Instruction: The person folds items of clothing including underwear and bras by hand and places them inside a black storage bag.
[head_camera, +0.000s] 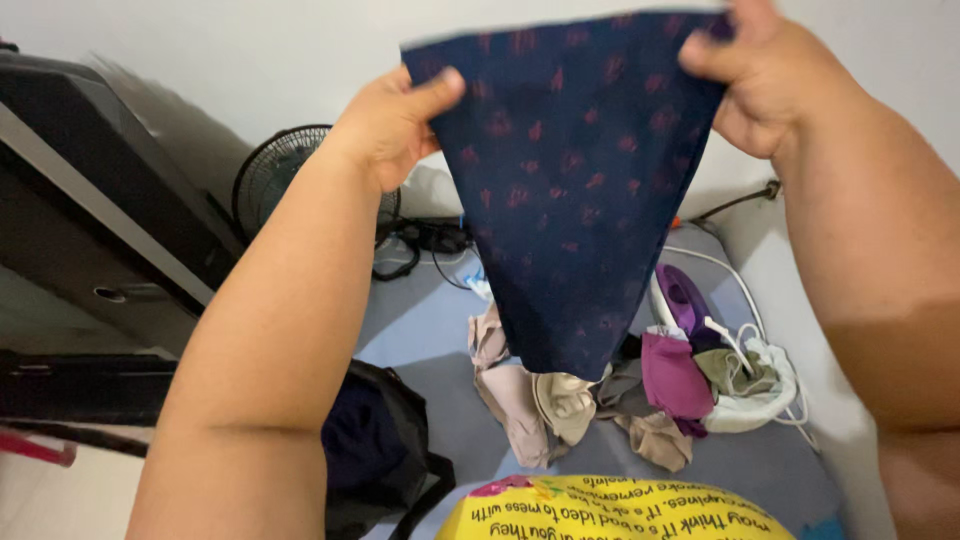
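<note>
I hold up a dark blue cloth (570, 190) with small red marks, stretched between both hands so it hangs down to a point. My left hand (395, 120) pinches its upper left corner. My right hand (765, 80) grips the upper right corner near the top edge of the view. Below the cloth lies a pile of small garments (600, 400) in beige, grey, magenta and olive on a grey-blue sheet (430, 330).
A purple and white iron (685, 300) with a white cord lies to the right of the pile. A black fan (270, 175) and black cables stand by the wall. Dark furniture (90, 200) is at left, a black bag (375, 440) near my left arm, a yellow printed cushion (610, 510) at the bottom.
</note>
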